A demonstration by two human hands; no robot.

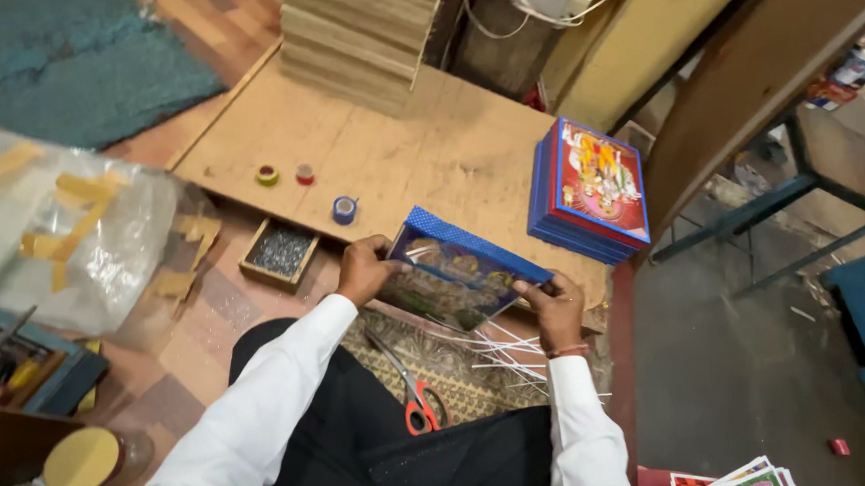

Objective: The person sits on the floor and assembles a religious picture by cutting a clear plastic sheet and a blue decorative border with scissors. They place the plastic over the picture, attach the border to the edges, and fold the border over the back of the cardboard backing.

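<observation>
Blue-edged framed picture (461, 273) is what we've got in both hands here, tilted up off the plywood worktop (397, 161) right in front of our lap; left hand (365, 269) has its grip clenched on the left edge, thumb over the front; right hand (553, 305) is grasping the right corner from below. Both grips are full, nothing loose.

Around us: a stack of the same blue frames (590, 193) sits further back on the right side of the worktop; three little tape rolls (303, 175) are lined up near the front edge; a small tray of tacks (279, 254) rests just beside the left hand; orange-handled scissors (413, 392) lie on the patterned mat by our knees, next to a scatter of thin white strips (511, 353).

Our take on handling it well: keep fingers on the border and off the printed face so it doesn't smudge; hold the two sides level so the frame doesn't twist; mind those strips underneath, they'd snag easily; keep the scissors clear of the lower edge.
</observation>
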